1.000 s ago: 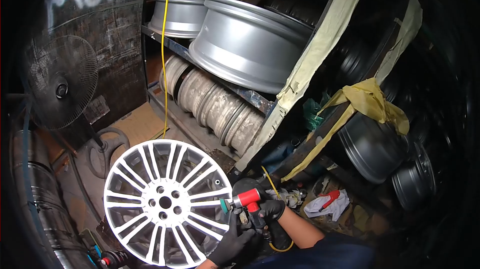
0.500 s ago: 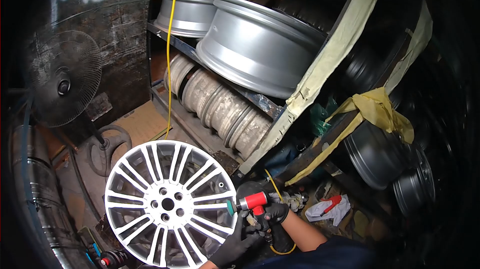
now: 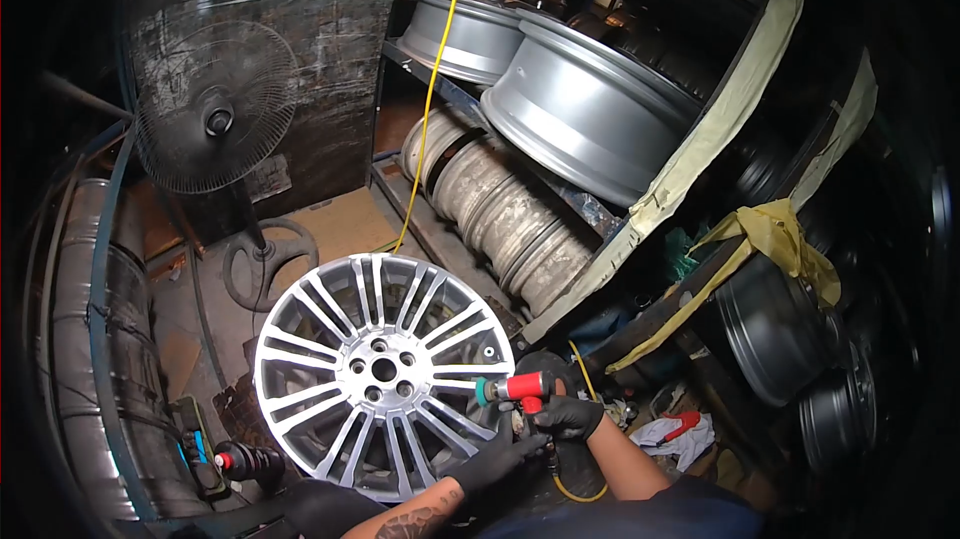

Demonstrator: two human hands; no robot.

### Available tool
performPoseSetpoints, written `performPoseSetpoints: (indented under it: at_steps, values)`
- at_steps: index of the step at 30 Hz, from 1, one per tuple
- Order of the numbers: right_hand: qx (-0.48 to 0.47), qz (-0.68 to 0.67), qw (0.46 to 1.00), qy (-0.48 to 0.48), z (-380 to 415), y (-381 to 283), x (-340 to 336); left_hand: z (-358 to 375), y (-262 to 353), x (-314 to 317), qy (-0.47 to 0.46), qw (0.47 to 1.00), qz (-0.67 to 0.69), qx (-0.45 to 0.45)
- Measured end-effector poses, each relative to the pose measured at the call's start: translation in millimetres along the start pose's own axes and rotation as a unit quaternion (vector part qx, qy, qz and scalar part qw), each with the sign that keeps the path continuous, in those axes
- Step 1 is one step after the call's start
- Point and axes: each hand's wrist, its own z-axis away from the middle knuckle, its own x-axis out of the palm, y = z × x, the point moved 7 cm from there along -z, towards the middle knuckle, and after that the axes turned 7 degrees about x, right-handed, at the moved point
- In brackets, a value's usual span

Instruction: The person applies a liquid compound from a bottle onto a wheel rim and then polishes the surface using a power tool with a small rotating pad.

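Observation:
My right hand [image 3: 570,418], in a black glove, is wrapped round the handle of a red air sander [image 3: 522,386]. The sander's teal round pad [image 3: 483,391] points left and overlaps the spokes at the right of a silver alloy wheel [image 3: 420,369]. Just below the tool's head is my left hand [image 3: 503,454], also gloved, its fingers bent close to the handle. A pale patch shows between the two hands; I cannot tell what the left fingers hold. The multi-spoke wheel lies face up. A yellow hose [image 3: 580,496] curves beneath the hands.
A black bottle with a red cap [image 3: 245,461] stands left of the wheel. Behind are a fan [image 3: 218,119] and a shelf with large silver rims [image 3: 590,104]; dirty rims [image 3: 500,214] lie below. A white rag [image 3: 680,439] and dark rims [image 3: 765,334] are at right.
The view has swung left, so the scene sits further right. The wheel face looks less glaring, with grey spokes now visible. Both hands stay at the sander.

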Motion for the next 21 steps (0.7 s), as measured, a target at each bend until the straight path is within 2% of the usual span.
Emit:
performPoseSetpoints:
  at_steps: [2,3,4,6,9,11,12,14,15,16,17,18,19,21]
  values:
    - [0.023,0.038,0.998,0.035,-3,0,17,1,-11,0,0.009,0.999,0.044,-0.009]
    - [0.032,0.093,0.993,0.069,-6,-1,30,5,-19,-9,0.076,0.996,-0.019,-0.045]
    - [0.044,0.146,0.983,0.101,-10,-2,44,20,10,-6,0.133,0.988,0.020,-0.077]
    - [-0.025,0.231,0.967,0.110,-29,-3,67,20,4,-6,0.075,0.979,0.189,0.028]
    - [-0.040,0.261,0.960,0.089,-46,-4,84,59,50,-17,0.276,0.942,0.179,0.058]
    - [-0.077,0.287,0.951,0.083,-55,-16,111,51,30,-25,0.270,0.934,0.212,0.100]
    - [-0.108,0.336,0.930,0.102,-61,-15,100,54,20,-28,0.274,0.926,0.231,0.118]
    - [-0.142,0.427,0.887,0.105,-79,6,70,74,64,-34,0.244,0.945,0.175,0.133]
    - [-0.129,0.467,0.867,0.116,-80,5,82,80,63,-25,0.245,0.885,0.382,0.102]
    - [-0.118,0.504,0.848,0.117,-84,-4,100,78,50,-27,0.286,0.850,0.432,0.098]
    - [-0.066,0.502,0.854,0.119,-91,-3,106,83,47,-29,0.269,0.830,0.476,0.108]
    - [-0.016,0.501,0.856,0.128,-100,5,115,87,35,-33,0.327,0.818,0.464,0.092]
    - [-0.016,0.507,0.851,0.134,-110,7,135,88,12,-37,0.380,0.818,0.425,0.071]
    - [-0.018,0.530,0.835,0.145,-113,1,165,112,27,-39,0.457,0.795,0.396,0.045]
